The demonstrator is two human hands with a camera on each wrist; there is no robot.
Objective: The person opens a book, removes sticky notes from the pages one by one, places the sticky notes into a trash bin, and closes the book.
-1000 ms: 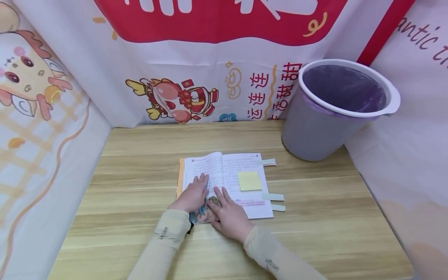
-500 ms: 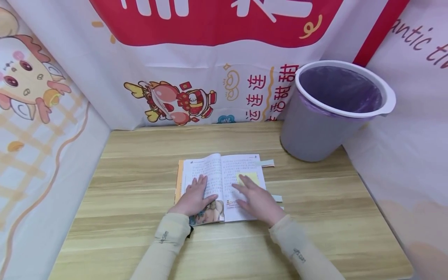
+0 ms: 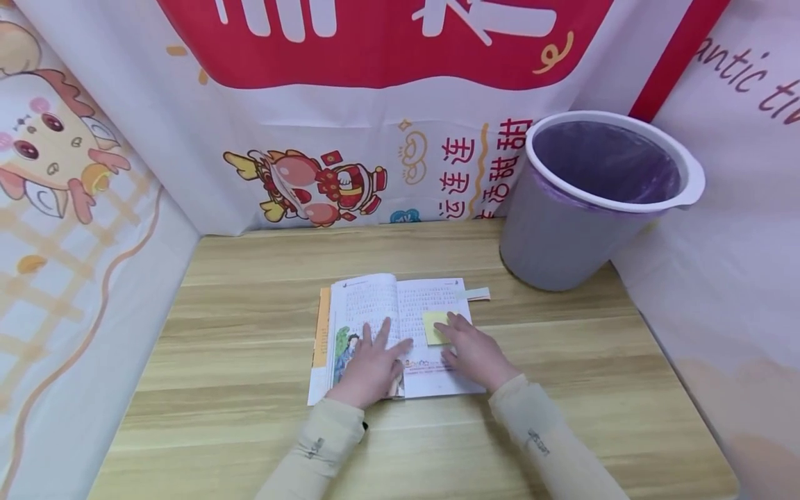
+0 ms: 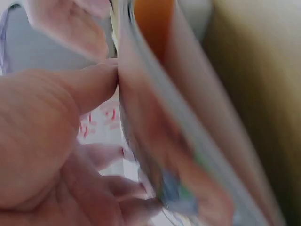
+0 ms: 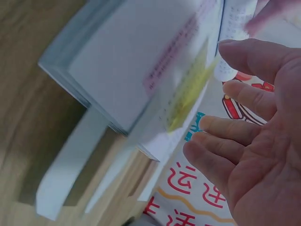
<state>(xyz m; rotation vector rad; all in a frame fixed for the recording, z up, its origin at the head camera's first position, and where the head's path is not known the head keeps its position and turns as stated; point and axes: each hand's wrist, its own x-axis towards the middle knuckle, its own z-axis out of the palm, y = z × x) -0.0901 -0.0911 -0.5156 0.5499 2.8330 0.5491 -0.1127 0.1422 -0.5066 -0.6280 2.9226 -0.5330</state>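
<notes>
An open book [image 3: 369, 298] with printed pages lies on the wooden table. Fingers spread, my left hand [image 3: 371, 368] rests on the lower left page near the spine, covering part of a coloured picture [image 3: 346, 351]. In the left wrist view, the thumb of that hand [image 4: 42, 122] lies against the page. My right hand [image 3: 478, 351] is over the right page, its fingertips overlapping a yellow sticky note [image 3: 431, 332] in the head view. From the right wrist, the fingers of this hand [image 5: 263, 136] look extended and loosely spread, with nothing between them.
Pale paper tabs [image 5: 68, 169] stick out from the book's right edge. A grey waste bin [image 3: 556, 236] with a purple liner stands at the table's back right. Printed cloth walls [image 3: 350, 104] enclose the table [image 3: 237, 278] at the back and sides.
My right hand has moved right from near the spine to the sticky note. My left hand has slid right toward the spine, uncovering the picture on the left page's outer side.
</notes>
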